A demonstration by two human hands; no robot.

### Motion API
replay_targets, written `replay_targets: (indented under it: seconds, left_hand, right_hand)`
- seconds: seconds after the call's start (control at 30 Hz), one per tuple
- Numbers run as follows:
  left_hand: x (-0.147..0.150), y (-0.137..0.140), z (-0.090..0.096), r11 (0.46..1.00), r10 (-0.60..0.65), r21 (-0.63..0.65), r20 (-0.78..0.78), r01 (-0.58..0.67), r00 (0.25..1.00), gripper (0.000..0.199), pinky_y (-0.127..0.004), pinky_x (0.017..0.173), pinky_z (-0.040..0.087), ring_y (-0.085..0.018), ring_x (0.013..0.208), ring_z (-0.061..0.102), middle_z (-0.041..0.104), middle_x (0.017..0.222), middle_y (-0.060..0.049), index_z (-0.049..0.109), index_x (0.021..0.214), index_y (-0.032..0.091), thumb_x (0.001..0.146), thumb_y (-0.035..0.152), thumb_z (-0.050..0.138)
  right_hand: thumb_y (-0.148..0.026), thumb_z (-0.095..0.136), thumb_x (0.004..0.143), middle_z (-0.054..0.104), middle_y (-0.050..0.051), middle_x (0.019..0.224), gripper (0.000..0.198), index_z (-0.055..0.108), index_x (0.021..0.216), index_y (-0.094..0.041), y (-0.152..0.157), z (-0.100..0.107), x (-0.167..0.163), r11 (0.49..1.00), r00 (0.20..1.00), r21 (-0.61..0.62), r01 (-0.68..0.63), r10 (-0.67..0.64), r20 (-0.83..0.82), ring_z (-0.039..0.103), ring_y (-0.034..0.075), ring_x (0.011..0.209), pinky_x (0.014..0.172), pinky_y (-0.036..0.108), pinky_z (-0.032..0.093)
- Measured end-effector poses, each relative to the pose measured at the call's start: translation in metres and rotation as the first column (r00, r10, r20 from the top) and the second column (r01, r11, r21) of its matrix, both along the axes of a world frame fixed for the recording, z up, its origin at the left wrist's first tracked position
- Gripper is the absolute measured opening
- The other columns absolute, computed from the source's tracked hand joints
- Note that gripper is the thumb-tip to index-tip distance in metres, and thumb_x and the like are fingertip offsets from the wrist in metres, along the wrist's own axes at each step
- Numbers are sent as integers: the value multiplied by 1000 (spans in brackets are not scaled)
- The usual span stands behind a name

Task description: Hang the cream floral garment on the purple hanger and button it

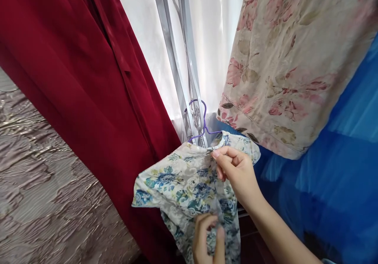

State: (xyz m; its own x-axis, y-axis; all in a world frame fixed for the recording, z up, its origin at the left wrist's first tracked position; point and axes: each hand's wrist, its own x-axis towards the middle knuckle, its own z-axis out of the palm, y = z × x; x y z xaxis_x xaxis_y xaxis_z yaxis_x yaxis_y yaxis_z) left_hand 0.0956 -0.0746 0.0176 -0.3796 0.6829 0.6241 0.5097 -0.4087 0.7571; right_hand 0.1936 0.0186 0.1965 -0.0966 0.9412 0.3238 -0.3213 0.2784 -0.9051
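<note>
head | floral shirt [177, 181] hangs on purple hanger [204, 118], hem cut off below | right hand [236, 169] pinches neckline, pinched cloth partly hidden | left hand [205, 238] blurred before shirt, fingers curled, cut off; cannot tell if gripping

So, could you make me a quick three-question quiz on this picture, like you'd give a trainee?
1. True or false: the blue-flowered garment is on a purple hanger.
2. Which of the person's hands is nearer the hanger: left or right?
3. Fill in the blank: the long cloth hanging to the left of the garment is ____ in colour.

Key:
1. True.
2. The right hand.
3. Red.
</note>
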Motion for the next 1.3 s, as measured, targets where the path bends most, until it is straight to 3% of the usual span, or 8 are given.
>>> replay_targets:
  seconds: [0.13,0.27,0.37,0.53,0.73,0.87,1.0,1.3]
  left_hand:
    - [-29,21,105,966,-13,246,-258,79,966,28,-34,91,54,-23,112,62,66,115,-9,64,119,23,94,12,55]
    - [-45,47,176,972,-129,124,-434,201,892,37,-28,83,54,-20,111,62,58,137,-10,59,133,24,98,16,55]
    - [-46,62,192,958,-226,41,-500,283,836,17,-26,82,53,-16,95,64,68,106,-6,68,108,20,100,19,54]
    - [-38,71,201,959,-56,210,-512,189,857,11,-22,71,50,-13,81,61,65,87,-3,66,92,16,98,18,56]
    - [-72,74,222,931,177,358,-282,-68,943,15,-23,71,52,-12,77,64,67,88,-4,68,95,14,97,26,59]
    - [-136,72,207,928,289,246,3,-281,957,21,-21,64,51,-11,65,60,64,78,-1,69,100,13,93,33,63]
    - [-174,56,160,929,340,101,141,-355,930,29,-21,58,47,-11,60,56,61,68,1,68,95,13,86,41,67]
    - [-114,19,24,960,185,-263,329,-98,926,53,-29,72,54,-23,80,65,72,87,-8,71,89,15,74,66,71]
  right_hand:
    - [-46,69,88,54,-6,44,33,60,77,-16,-10,-14,0,997,997,-33,-70,72,41,42,6,38,42,19,33]
    - [-45,67,90,52,-7,45,32,59,77,-17,-15,-22,2,996,996,-16,-85,85,13,40,6,39,43,19,32]
    - [-43,67,90,51,-7,45,31,60,77,-16,-13,-17,2,998,998,9,-64,64,13,39,6,39,43,20,31]
    - [-38,65,89,44,-9,48,28,51,73,-19,5,-9,-9,997,998,65,-45,42,48,37,6,42,43,19,27]
    - [-32,60,88,43,-7,52,24,49,70,-20,11,-53,-6,994,940,88,-64,31,341,38,8,47,48,22,28]
    - [-28,58,90,47,-5,55,23,51,70,-20,-11,-86,16,980,852,190,-59,-49,521,44,11,52,55,24,33]
    - [-22,57,89,48,-5,55,22,50,67,-20,-36,-99,33,977,823,148,-154,44,566,44,11,52,55,24,33]
    - [-12,53,79,48,-5,58,17,47,65,-20,-65,-158,47,981,809,-117,-154,193,555,44,12,56,57,24,31]
